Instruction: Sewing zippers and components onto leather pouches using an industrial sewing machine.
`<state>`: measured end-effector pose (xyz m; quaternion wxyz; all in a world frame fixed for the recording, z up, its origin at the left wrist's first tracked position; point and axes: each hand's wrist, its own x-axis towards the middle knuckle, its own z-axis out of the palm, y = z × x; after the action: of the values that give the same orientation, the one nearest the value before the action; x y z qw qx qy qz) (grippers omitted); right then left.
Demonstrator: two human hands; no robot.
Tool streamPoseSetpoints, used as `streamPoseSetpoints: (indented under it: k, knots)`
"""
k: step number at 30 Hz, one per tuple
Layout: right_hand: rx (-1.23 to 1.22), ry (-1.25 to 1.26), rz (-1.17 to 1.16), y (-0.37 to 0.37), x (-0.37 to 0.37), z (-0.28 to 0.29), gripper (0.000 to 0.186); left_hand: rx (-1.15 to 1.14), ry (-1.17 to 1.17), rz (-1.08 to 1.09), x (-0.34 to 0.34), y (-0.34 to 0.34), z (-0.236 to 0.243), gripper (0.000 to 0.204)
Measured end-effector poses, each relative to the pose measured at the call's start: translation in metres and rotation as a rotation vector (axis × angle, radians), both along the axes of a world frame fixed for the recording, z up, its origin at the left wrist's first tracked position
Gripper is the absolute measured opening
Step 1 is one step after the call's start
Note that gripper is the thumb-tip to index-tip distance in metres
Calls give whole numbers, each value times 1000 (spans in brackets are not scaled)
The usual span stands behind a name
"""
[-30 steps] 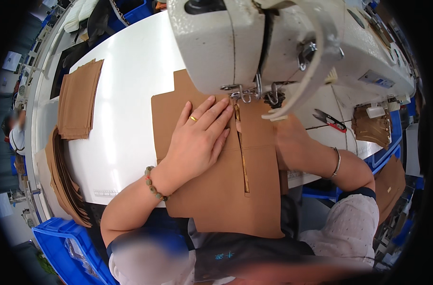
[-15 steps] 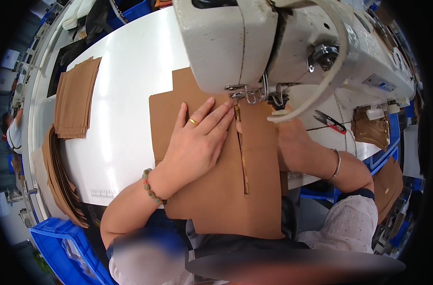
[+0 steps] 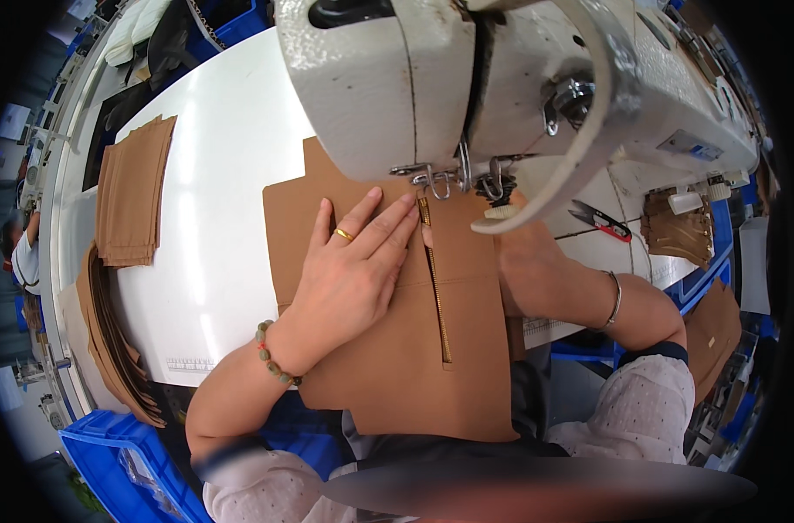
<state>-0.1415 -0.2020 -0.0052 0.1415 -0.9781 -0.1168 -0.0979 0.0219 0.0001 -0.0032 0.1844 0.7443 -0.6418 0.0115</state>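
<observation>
A smooth, matte brown panel (image 3: 380, 383) lies beneath the sewing machine (image 3: 362, 113), its near end overhanging the white table (image 3: 205, 227). Guiding it well likely calls for light, even pressure beside the straight slot, where a gold-toothed zipper (image 3: 438, 322) shows. The left hand (image 3: 349, 270) presses there, palm down, fingers slightly spread; the right hand (image 3: 532, 266) is at the right edge, fingertips hidden, so its grip cannot be told. Red-and-black snips (image 3: 602, 220) lie beyond.

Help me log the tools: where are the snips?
In the head view, the snips lie right of centre on the white table, between the right hand and some brown material.
</observation>
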Motion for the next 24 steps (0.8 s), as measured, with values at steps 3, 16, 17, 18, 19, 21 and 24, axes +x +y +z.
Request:
streamPoseSetpoints:
  k: [3,16,17,18,19,21,24]
  knots:
    - [17,13,-2,1,0,-2,66,4,2,9,-1,-1,1,51]
    - [80,-3,16,-1,3,-5,67,32,-14,9,2,-3,2,53]
    - [80,-3,16,-1,3,-5,67,33,-14,8,2,-3,2,53]
    - [61,5,12,-1,3,-5,67,35,-14,7,2,-3,3,54]
    - [42,13,7,-2,3,-5,67,36,-14,7,2,-3,3,54]
    - [79,14,19,-3,4,-3,68,38,-22,0,2,-4,5,52]
    - [162,12,37,-6,5,1,61,41,-51,-7,3,-5,7,50]
